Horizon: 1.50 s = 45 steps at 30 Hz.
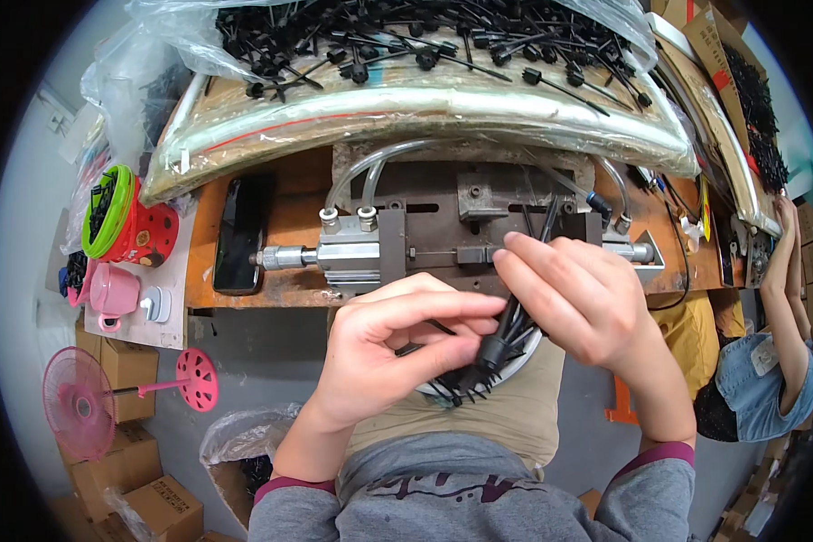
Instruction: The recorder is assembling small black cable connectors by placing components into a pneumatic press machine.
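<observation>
My left hand (402, 348) pinches a black plastic stake (494, 350) by its thick cylindrical end, thumb and forefinger pressed together. Above the lap, my right hand (583, 303) is closed around the same black part or one beside it; its fingers cover the grip, and thin black stems stick up past the fingertips. Under both hands a white bowl (526, 354) with more black spiky parts rests on the lap. Just beyond the fingers stands a metal pneumatic clamping fixture (350, 253) with clear air hoses (359, 176), its centre partly hidden by my right hand.
A plastic-lined tray (479, 113) heaped with black stemmed parts lies behind the fixture. On the left are a phone (241, 235), a red-and-green bucket (149, 230), a pink mug (115, 291) and a pink fan (79, 404). At right, another person (772, 379) reaches toward a box of black parts.
</observation>
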### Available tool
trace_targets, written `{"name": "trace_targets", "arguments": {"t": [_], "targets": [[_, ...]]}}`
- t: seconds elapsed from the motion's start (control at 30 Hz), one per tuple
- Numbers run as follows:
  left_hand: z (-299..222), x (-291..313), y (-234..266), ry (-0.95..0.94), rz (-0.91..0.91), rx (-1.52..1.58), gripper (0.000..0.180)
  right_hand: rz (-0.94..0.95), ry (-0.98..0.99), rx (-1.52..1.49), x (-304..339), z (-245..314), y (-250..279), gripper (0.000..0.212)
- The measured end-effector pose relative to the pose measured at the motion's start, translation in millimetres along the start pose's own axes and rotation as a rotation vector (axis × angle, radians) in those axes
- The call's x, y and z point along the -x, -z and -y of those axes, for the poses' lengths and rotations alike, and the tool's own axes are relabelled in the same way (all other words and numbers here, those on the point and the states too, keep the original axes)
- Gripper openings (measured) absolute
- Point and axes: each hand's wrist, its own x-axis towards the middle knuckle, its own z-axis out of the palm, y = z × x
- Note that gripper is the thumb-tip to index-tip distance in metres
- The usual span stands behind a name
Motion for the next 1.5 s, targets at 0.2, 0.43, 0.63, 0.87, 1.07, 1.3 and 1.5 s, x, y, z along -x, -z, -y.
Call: {"name": "trace_targets", "arguments": {"t": [0.2,0.43,0.63,0.87,1.07,1.3,1.5], "targets": [[-4,6,-6,0.008,0.096,-0.042,0.042,-0.041,-0.056,0.042,30,18,-12,0.030],[-2,9,-9,-0.081,-0.045,-0.221,0.038,-0.165,-0.129,0.135,55,14,-11,0.031],[22,3,-19,-0.290,-0.044,-0.913,0.030,-0.357,-0.820,-0.481,71,44,0,0.014],[37,-2,-32,-0.301,0.018,-1.243,0.023,-0.607,-1.053,-1.122,59,67,-9,0.008],[38,-8,-29,-0.234,0.030,-1.247,0.025,-0.527,-1.024,-0.943,66,67,-8,0.009],[38,-8,-30,-0.210,0.000,-1.186,0.027,-0.406,-0.871,-0.248,65,70,-7,0.023],[18,-1,-38,-0.210,-0.001,-0.482,0.037,-0.340,-0.699,-0.221,61,73,-19,0.035]]}}
